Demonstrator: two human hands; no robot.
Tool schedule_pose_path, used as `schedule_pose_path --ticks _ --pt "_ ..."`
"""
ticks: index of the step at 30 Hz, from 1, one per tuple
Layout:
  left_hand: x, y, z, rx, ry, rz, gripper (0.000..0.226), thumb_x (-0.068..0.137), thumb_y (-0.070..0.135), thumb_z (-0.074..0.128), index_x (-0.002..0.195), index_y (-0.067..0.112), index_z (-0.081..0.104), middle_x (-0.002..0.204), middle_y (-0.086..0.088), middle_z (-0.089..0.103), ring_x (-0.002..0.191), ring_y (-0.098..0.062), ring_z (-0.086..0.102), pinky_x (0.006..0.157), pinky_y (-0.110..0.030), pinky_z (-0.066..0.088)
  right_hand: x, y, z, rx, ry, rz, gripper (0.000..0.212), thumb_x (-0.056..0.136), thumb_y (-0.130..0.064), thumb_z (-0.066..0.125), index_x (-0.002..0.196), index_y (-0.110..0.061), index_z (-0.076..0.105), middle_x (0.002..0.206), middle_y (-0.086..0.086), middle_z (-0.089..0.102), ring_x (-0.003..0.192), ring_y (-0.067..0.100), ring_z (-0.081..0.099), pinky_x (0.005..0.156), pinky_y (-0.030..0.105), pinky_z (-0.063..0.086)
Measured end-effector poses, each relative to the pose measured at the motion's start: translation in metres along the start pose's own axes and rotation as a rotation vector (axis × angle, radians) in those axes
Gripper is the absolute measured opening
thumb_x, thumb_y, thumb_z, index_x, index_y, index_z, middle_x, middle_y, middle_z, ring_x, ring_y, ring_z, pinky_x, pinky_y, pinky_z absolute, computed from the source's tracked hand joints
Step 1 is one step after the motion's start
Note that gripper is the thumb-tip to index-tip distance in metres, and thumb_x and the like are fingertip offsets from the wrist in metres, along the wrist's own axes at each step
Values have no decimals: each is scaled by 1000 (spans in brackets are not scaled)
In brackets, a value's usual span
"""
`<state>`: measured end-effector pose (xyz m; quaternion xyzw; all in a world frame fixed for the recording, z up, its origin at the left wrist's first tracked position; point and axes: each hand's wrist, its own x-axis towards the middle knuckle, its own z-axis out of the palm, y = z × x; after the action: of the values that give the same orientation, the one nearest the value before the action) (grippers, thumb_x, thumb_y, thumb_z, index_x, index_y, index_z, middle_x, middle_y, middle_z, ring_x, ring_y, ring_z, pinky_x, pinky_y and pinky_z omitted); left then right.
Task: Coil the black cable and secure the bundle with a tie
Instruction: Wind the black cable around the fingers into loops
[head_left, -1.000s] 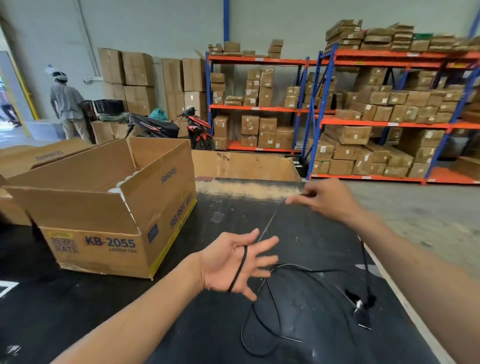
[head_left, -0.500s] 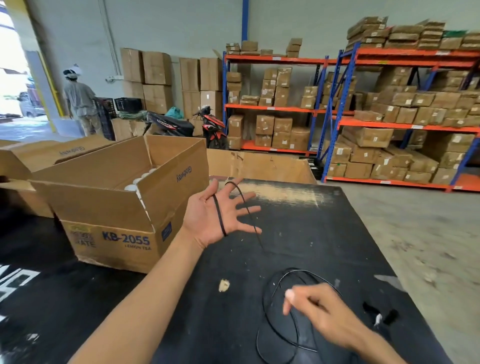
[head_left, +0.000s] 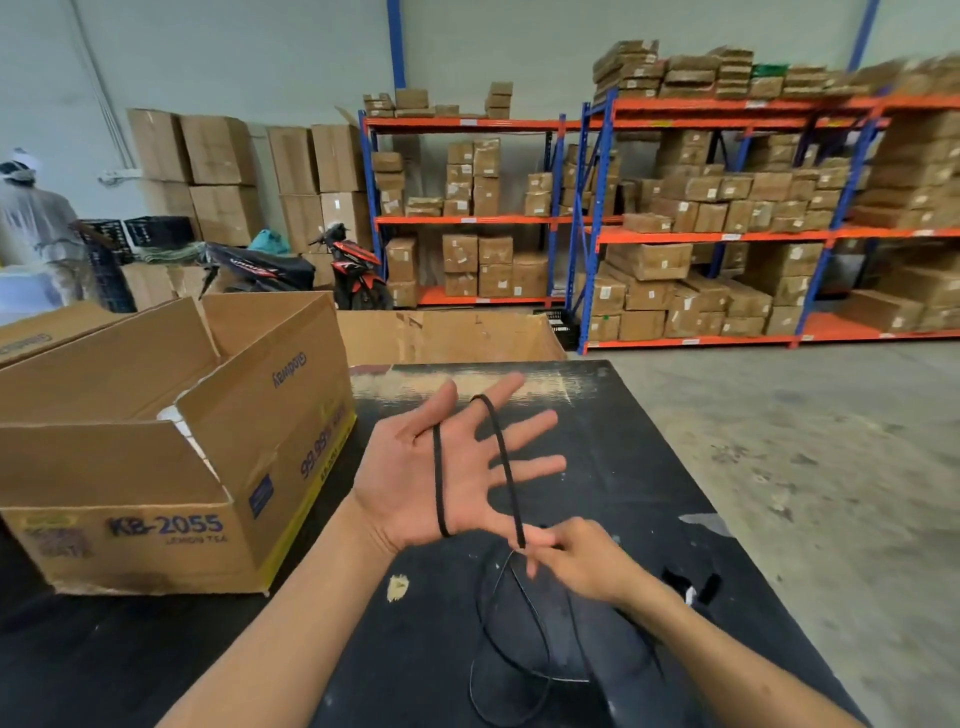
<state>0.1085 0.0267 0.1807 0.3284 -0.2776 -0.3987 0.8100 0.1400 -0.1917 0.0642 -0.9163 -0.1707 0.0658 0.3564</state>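
My left hand (head_left: 457, 467) is raised palm up over the black table (head_left: 649, 467), fingers spread. The black cable (head_left: 506, 467) runs up the palm between thumb and forefinger, loops over the forefinger tip and comes down across the fingers. My right hand (head_left: 576, 558) pinches the cable just below the left palm. Loose loops of the cable lie on the table under the right wrist. A black-and-white end piece (head_left: 691, 587) lies to the right of that wrist; I cannot tell what it is.
An open cardboard box (head_left: 156, 467) marked KB-2055 stands at the left on the table. A small scrap (head_left: 397, 587) lies near my left forearm. Beyond are shelving racks (head_left: 727, 234) of cartons, a motorbike (head_left: 353, 265) and a person (head_left: 36, 228) at far left.
My right hand rose from the table loops to just under the left palm, bringing the cable across the fingers. The left hand stayed raised and spread.
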Motion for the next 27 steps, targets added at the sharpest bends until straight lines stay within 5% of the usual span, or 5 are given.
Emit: schedule_pose_path --ticks 3,9,16,22,27 --pt "-8 -22 -7 61 -7 -228 61 100 54 29 158 36 23 167 -5 17 153 -38 9 104 -84 -5 25 -2 -33 -117 91 -4 38 79 -64 63 60 -33 71 59 -9 71 60 -2 64 66 27 53" --pt "-18 -39 -36 214 260 -552 52 94 59 43 144 45 49 157 11 34 151 -26 12 113 -76 3 45 -60 -107 -178 100 -146 44 68 -61 84 69 -18 74 48 -15 57 48 -2 48 49 13 35" --pt "-25 -6 -67 9 468 -126 54 95 51 47 144 30 53 143 -8 28 137 -38 29 104 -85 12 4 -85 -88 31 166 -260 33 99 -38 60 78 -22 78 47 -10 41 46 5 33 50 20 27" --pt "-20 17 -55 -26 372 157 60 99 50 36 153 25 37 147 -14 36 140 -48 30 102 -86 15 -28 -47 -12 543 -82 -171 29 101 -34 54 95 -17 76 63 3 43 53 12 32 48 26 25" --pt "-9 21 -37 -29 253 231 58 103 48 32 157 25 31 160 -19 28 145 -56 22 104 -87 8 -39 -29 29 669 -200 -56 32 101 -38 53 96 -15 75 60 -1 45 47 11 31 47 25 26"
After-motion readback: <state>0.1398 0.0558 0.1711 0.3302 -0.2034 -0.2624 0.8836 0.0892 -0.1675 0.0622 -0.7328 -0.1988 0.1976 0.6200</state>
